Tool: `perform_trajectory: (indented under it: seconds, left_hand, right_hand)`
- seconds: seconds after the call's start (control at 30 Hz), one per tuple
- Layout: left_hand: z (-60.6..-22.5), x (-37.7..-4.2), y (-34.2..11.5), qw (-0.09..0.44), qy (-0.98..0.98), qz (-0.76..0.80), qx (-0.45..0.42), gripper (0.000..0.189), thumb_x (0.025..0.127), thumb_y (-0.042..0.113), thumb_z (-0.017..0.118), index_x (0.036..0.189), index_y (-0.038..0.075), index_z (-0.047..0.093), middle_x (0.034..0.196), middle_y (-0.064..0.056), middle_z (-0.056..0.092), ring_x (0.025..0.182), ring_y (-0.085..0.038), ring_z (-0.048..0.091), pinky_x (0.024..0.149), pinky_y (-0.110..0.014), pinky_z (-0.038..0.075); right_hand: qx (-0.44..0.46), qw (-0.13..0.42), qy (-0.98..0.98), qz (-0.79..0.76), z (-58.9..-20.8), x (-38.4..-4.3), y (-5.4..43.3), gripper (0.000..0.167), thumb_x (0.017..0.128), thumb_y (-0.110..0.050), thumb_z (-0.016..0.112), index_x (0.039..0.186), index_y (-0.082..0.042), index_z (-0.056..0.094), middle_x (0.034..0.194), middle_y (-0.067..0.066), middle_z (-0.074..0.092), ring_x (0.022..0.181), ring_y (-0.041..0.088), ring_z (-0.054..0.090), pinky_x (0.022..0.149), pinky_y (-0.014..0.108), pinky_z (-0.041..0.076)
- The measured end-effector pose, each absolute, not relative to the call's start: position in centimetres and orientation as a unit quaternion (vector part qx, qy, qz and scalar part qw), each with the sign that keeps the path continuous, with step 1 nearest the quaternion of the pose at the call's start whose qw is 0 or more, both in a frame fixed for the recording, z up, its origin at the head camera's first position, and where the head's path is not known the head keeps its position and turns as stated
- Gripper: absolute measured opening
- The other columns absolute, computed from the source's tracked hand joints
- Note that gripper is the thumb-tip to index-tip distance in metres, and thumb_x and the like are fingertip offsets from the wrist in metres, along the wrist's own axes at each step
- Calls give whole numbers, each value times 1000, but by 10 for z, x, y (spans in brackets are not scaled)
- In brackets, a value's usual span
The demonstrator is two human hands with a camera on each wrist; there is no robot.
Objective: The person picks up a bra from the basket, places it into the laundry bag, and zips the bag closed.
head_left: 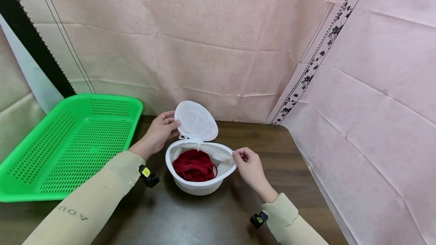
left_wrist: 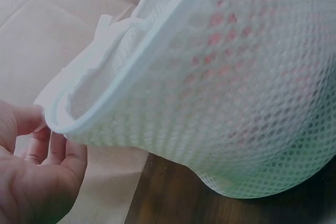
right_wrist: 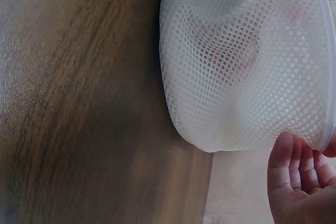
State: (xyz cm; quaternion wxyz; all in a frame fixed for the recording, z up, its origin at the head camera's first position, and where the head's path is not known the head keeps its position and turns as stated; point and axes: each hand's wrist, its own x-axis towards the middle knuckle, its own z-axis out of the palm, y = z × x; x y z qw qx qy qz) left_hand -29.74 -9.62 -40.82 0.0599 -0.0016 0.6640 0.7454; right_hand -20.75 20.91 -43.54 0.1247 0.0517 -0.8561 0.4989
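A white mesh laundry bag (head_left: 199, 188), rounded and stiff-rimmed, stands on the table with its top flap (head_left: 196, 120) raised. Inside it lies a bundle of dark red fabric (head_left: 194, 165) with a thin strap looping out at one side; the garment's kind cannot be made out. My left hand (head_left: 160, 133) pinches the left edge of the raised flap between thumb and fingers. On the other side, my right hand (head_left: 250, 165) pinches the bag's right rim. Honeycomb mesh fills much of both wrist views, where red shows faintly through the wall (left_wrist: 220, 40).
A green plastic basket (head_left: 136, 105) with perforated sides sits at the left of the dark wooden table (head_left: 190, 222). Pale patterned cloth (head_left: 204, 41) hangs behind the table and along its right side.
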Motion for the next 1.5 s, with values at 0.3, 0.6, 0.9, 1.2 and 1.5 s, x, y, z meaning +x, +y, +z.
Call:
perform_trajectory:
  seconds: [0.3, 0.6, 0.9, 1.2, 1.5]
  left_hand:
    - [-406, -294, -95, 33, 658, 752, -8, 54, 94, 18, 66, 140, 4, 44, 102, -7, 62, 85, -13, 63, 83, -33, 53]
    - [-405, -289, -94, 27, 693, 720, -15, 51, 91, 20, 69, 137, 9, 51, 99, -13, 61, 84, -18, 63, 81, -34, 53]
    - [-408, -285, -94, -8, 737, 676, 10, 43, 93, 11, 63, 135, 11, 52, 108, -14, 55, 90, -24, 57, 72, -30, 53]
    - [-408, -280, -94, -13, 734, 678, 38, 42, 95, 6, 59, 135, 7, 46, 126, -13, 59, 108, -26, 58, 84, -32, 52]
    - [-406, -274, -95, -20, 729, 683, 47, 34, 95, 8, 61, 129, 8, 54, 122, -10, 63, 106, -23, 60, 82, -30, 53]
  right_hand:
    - [51, 126, -850, 509, -440, -208, 212, 12, 93, -18, 68, 87, -8, 69, 74, 5, 63, 67, 18, 56, 57, 25, 46]
    - [42, 127, -852, 507, -441, -207, 214, 11, 92, -17, 68, 87, -8, 69, 73, 5, 62, 66, 17, 55, 57, 24, 46]
    - [48, 131, -850, 508, -442, -207, 213, 10, 92, -16, 68, 87, -7, 70, 72, 3, 62, 65, 17, 55, 57, 25, 45]
    - [40, 121, -847, 516, -445, -207, 213, 10, 92, -16, 68, 88, -7, 69, 73, 6, 63, 65, 18, 56, 56, 25, 46]
    - [37, 111, -851, 512, -438, -206, 210, 13, 93, -13, 66, 90, -1, 69, 75, 12, 63, 64, 17, 54, 55, 22, 44]
